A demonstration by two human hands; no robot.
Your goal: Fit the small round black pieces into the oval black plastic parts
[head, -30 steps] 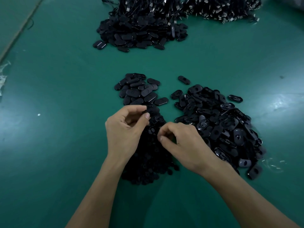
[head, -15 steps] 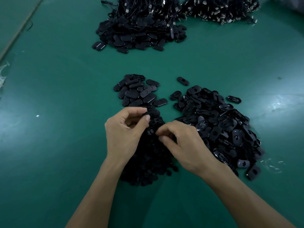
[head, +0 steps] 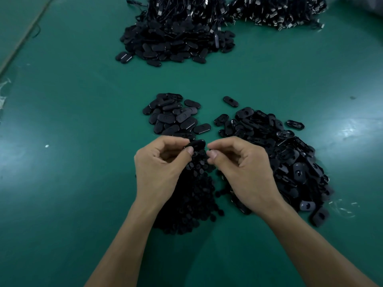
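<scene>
Surface: green surface [head: 83, 183], glossy, with pale patches of light, and every heap sits on it.
Left hand: the left hand [head: 159, 170] is up over the near heap, thumb and forefinger gripping one oval part [head: 195, 145] by its end, so the part pokes out toward the other hand.
Right hand: the right hand [head: 244, 172] is just beside that part, fingers curled, thumb and forefinger tips close together; it's too dark there to tell whether anything sits between them.
Round pieces: the round pieces [head: 192, 199] lie in a dark heap under and between both wrists.
Right heap: a big right heap [head: 290, 158] of oval shells with holes showing, its near edge tucked under the right hand.
Small pile: a small pile [head: 176, 119] of smooth-faced ovals just beyond the hands; one stray oval [head: 230, 101] lies apart, between the two groups.
Far side: a cabled heap [head: 178, 36] with ovals spilling out in front, and a plug bundle [head: 279, 13] with metal ends to its right.
</scene>
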